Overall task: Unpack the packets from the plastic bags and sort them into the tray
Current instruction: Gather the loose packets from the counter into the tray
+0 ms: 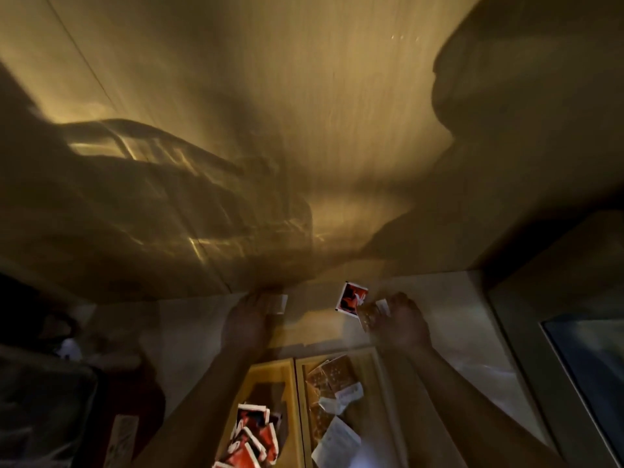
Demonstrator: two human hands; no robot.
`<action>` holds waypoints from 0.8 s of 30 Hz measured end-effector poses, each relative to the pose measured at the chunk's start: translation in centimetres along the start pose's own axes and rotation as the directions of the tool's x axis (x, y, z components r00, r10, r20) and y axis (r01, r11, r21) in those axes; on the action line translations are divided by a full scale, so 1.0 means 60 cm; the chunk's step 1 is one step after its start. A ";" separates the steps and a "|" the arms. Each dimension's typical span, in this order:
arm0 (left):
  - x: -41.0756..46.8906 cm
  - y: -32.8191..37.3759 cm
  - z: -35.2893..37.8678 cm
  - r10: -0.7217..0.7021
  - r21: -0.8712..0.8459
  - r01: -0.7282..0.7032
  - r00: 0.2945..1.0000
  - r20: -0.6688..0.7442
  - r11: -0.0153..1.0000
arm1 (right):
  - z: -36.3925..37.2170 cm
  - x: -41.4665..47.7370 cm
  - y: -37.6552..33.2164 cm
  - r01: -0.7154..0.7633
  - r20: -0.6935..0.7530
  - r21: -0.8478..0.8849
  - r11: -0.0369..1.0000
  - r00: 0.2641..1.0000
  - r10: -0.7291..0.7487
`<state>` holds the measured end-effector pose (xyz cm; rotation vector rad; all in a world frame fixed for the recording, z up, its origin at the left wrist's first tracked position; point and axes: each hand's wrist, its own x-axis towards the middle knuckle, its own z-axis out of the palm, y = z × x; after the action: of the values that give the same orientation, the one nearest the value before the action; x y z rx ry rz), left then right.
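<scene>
Already the yellow wooden divided tray (270, 369) holds red-and-white packets (251, 440) left, brown and white packets (332, 383) right. The right hand (400, 324) grips a brown packet (369, 314) beside a loose red packet (351, 299); the left hand (248, 320) pinches something white, so sorting continues.

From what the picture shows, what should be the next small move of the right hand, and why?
Probably the right hand should lower its brown packet into the right tray compartment, since similar brown packets lie there, while red packets fill the left one. A loose red packet waits near its fingers.
</scene>
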<state>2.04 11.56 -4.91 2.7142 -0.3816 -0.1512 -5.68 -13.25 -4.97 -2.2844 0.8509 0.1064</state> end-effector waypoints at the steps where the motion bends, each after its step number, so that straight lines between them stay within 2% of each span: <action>1: 0.003 -0.002 0.008 0.064 0.029 -0.064 0.998 0.000 0.998 | 0.008 0.005 0.003 -0.019 -0.009 -0.020 1.000 1.000 0.019; 3: 0.011 -0.020 0.029 0.128 0.107 -0.131 0.991 0.038 0.986 | 0.022 0.014 0.005 -0.029 -0.030 -0.052 0.998 0.999 0.028; 8: 0.024 -0.028 0.042 0.004 0.229 -0.029 0.994 0.112 0.973 | 0.045 0.040 0.009 -0.058 0.051 -0.040 0.998 0.997 0.060; 11: 0.023 -0.027 0.039 -0.040 0.324 0.011 0.996 0.083 0.946 | 0.045 0.043 0.009 -0.032 0.123 -0.022 0.999 0.992 0.035; 13: 0.012 -0.029 0.042 -0.022 0.297 -0.003 0.996 0.083 0.955 | 0.044 0.039 0.012 -0.022 0.161 0.013 1.000 0.987 0.019; 16: -0.003 -0.028 0.048 0.003 0.157 -0.018 0.995 0.099 0.987 | 0.041 0.025 0.019 -0.001 0.163 0.056 0.998 0.987 -0.008; 18: -0.011 -0.029 0.052 -0.001 0.184 -0.028 0.988 0.154 0.983 | 0.039 0.016 0.024 0.012 0.169 0.063 0.998 0.985 -0.023; 21: -0.020 -0.020 0.053 0.030 0.162 -0.055 0.988 0.149 0.985 | 0.038 0.007 0.030 0.041 0.162 0.087 0.995 0.985 -0.055; 24: -0.025 -0.012 0.047 0.041 0.261 -0.088 0.983 0.182 0.961 | 0.035 -0.002 0.032 0.020 0.144 0.147 0.989 0.989 -0.041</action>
<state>0.34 11.59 -7.67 2.9593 -0.5791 -0.3446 -6.61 -12.93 -7.67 -2.1239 0.7237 0.1903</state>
